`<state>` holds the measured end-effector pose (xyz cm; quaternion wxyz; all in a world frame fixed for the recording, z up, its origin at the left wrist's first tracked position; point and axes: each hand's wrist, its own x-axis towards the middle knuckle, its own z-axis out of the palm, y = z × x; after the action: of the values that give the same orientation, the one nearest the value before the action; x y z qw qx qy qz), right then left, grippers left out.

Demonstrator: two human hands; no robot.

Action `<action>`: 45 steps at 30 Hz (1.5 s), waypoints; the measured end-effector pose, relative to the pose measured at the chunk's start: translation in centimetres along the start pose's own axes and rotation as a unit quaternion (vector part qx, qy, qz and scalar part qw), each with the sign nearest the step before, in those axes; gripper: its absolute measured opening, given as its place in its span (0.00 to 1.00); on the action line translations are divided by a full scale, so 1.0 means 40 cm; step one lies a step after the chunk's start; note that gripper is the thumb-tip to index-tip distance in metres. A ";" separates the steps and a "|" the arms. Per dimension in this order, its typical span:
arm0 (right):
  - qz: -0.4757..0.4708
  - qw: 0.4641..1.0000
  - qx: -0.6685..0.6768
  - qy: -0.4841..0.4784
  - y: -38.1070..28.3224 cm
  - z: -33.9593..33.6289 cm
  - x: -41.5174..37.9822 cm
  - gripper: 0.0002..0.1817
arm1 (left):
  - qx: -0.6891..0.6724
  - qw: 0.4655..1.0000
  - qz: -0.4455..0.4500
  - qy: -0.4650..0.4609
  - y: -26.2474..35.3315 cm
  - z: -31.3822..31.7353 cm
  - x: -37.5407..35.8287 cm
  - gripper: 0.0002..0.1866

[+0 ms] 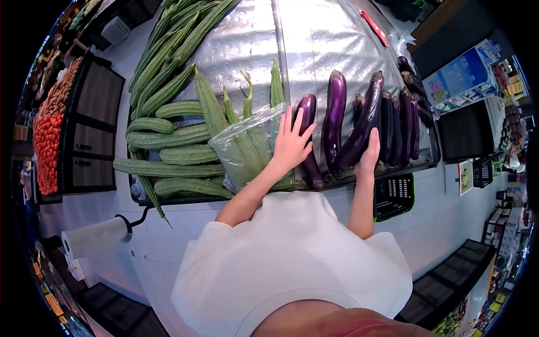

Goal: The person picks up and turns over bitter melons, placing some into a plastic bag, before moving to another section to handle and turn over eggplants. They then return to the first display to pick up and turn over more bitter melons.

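Observation:
My left hand [292, 143] is spread with its fingers apart, at the edge of a clear plastic bag [247, 149] and beside a purple eggplant [309, 106]. Several ridged green gourds show through and above the bag. Another long eggplant [336, 106] lies to the right of that one. My right hand [368, 157] is at the lower right side of a dark eggplant [370, 106], which leans to the upper right; its fingers are partly hidden behind the eggplant and appear wrapped round it.
More green gourds [185, 137] fill the display's left side. Darker eggplants [405, 123] line the right. A silver padded mat [241, 45] covers the stand. A black basket [394, 196] is below right, a bag roll [95, 237] at lower left, and a red packet [374, 28] at top right.

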<state>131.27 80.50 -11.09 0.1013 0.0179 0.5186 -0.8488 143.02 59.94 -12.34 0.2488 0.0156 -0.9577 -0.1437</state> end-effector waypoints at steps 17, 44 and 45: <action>-0.206 0.896 -0.381 -0.099 0.031 0.426 0.358 0.39 | -0.002 1.000 -0.005 0.015 0.000 0.008 -0.013 0.32; -0.224 0.718 -0.639 0.160 0.148 -0.165 -0.023 0.38 | 0.045 0.999 0.014 -0.022 0.004 0.039 -0.001 0.30; -0.225 0.718 -0.637 0.167 0.157 -0.175 -0.024 0.38 | 0.046 0.999 0.016 -0.022 0.003 0.039 -0.002 0.30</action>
<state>132.86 84.07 -19.68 -0.1930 -0.0265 0.9342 -0.2989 142.35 60.49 -13.63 0.2287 0.0087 -0.9688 -0.0955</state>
